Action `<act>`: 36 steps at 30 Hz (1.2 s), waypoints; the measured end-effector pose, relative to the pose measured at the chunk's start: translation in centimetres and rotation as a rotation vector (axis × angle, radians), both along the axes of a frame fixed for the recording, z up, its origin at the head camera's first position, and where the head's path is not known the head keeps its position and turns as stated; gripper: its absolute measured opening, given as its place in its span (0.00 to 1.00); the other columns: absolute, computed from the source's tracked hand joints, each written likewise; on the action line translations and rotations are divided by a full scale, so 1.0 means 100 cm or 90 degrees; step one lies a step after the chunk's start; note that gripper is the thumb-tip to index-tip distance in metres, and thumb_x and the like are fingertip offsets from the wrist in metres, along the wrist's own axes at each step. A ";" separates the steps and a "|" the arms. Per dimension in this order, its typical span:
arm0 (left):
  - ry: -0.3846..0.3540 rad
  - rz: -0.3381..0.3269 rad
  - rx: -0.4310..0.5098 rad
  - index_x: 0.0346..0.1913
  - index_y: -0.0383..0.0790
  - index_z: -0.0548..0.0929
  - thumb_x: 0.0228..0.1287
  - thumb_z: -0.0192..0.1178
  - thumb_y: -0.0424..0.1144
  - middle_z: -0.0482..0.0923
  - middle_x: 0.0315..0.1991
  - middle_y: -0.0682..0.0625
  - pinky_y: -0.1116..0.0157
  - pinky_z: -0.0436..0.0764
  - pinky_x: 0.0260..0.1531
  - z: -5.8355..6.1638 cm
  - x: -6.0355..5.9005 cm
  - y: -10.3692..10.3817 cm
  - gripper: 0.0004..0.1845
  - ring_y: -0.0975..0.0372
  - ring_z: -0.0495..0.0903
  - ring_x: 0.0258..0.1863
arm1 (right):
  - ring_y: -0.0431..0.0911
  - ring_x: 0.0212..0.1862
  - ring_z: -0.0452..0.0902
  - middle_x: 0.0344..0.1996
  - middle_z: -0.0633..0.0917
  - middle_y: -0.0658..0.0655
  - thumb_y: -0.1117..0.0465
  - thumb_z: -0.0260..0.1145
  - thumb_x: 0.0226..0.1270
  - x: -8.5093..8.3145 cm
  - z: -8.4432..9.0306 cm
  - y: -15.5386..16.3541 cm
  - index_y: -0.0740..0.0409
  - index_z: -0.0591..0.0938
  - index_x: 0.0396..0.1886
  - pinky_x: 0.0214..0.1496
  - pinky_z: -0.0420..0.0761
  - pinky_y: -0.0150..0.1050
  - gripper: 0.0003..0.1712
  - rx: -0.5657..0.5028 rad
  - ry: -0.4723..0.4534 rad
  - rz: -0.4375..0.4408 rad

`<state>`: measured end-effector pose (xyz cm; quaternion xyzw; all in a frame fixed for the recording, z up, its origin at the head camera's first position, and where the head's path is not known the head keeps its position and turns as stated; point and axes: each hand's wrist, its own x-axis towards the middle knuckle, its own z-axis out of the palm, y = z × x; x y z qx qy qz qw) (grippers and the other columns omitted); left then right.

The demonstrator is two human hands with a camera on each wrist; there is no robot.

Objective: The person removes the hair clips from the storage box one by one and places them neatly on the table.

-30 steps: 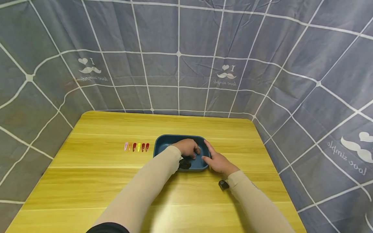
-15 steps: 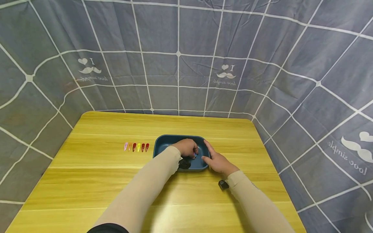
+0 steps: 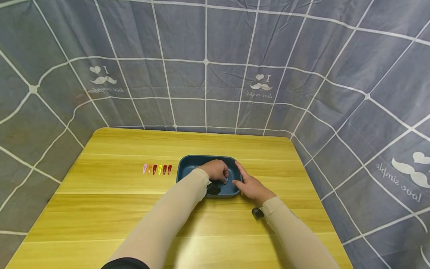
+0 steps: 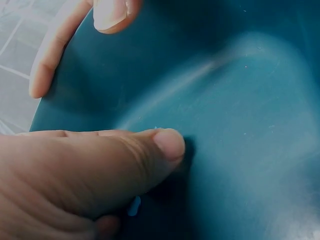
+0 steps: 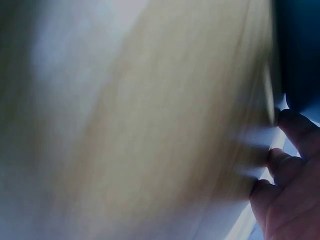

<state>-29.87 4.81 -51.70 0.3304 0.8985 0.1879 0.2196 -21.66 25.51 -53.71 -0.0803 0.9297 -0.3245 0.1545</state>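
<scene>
A dark blue plastic tray (image 3: 188, 163) with rounded corners sits on the wooden table. Inside it, my left hand (image 3: 215, 170) has its fingers bent down, pinching a small light-blue hair clip (image 3: 227, 179). Only bits of this hair clip (image 4: 134, 206) show in the left wrist view, below the thumb; the fingers hide the rest. My right hand (image 3: 252, 185) grips the tray's right end, thumb over the inner side and fingers outside. The right wrist view catches several fingertips of the right hand (image 5: 287, 185) beside the tray wall (image 5: 302, 55).
Left of the tray, several snap hair clips (image 3: 159, 170) lie in a row: pink, orange, dark red and yellow. Grey curtains with white grid lines (image 3: 188, 82) stand behind and at both sides of the table (image 3: 127, 209).
The left fingers have closed on the light-blue hair clip inside the tray, a bit of which now shows at the fingertips. The right hand and the row of clips stay put.
</scene>
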 end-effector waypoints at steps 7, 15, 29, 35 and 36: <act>-0.009 0.004 -0.002 0.40 0.50 0.90 0.65 0.75 0.41 0.86 0.39 0.58 0.65 0.83 0.44 -0.001 -0.001 0.002 0.05 0.66 0.79 0.31 | 0.48 0.23 0.70 0.71 0.77 0.69 0.41 0.55 0.82 0.000 0.002 -0.001 0.16 0.35 0.84 0.39 0.72 0.46 0.46 -0.003 -0.013 0.001; 0.013 -0.009 -0.006 0.35 0.51 0.88 0.67 0.74 0.44 0.84 0.31 0.59 0.67 0.80 0.37 -0.001 0.000 0.003 0.05 0.67 0.77 0.27 | 0.48 0.20 0.67 0.67 0.81 0.70 0.42 0.55 0.82 0.001 0.005 -0.002 0.16 0.36 0.83 0.34 0.69 0.44 0.46 -0.011 -0.021 -0.004; 0.023 -0.009 -0.012 0.33 0.53 0.86 0.63 0.77 0.43 0.83 0.32 0.60 0.67 0.80 0.38 -0.004 -0.001 0.007 0.08 0.66 0.78 0.28 | 0.47 0.18 0.60 0.53 0.88 0.65 0.43 0.55 0.82 0.001 0.004 -0.002 0.17 0.37 0.84 0.33 0.68 0.43 0.46 -0.012 -0.015 -0.004; 0.041 -0.018 -0.024 0.32 0.53 0.85 0.66 0.75 0.43 0.82 0.29 0.60 0.67 0.79 0.36 -0.003 0.000 0.008 0.08 0.67 0.77 0.26 | 0.49 0.20 0.66 0.67 0.81 0.68 0.43 0.54 0.83 0.001 0.003 -0.001 0.18 0.37 0.84 0.38 0.70 0.45 0.45 -0.018 -0.015 0.000; 0.043 -0.019 -0.024 0.31 0.53 0.85 0.66 0.74 0.42 0.82 0.29 0.60 0.67 0.78 0.35 -0.003 0.000 0.008 0.08 0.66 0.76 0.26 | 0.49 0.20 0.66 0.67 0.81 0.69 0.42 0.54 0.82 0.001 0.003 -0.001 0.18 0.37 0.84 0.37 0.70 0.45 0.46 -0.020 -0.016 0.001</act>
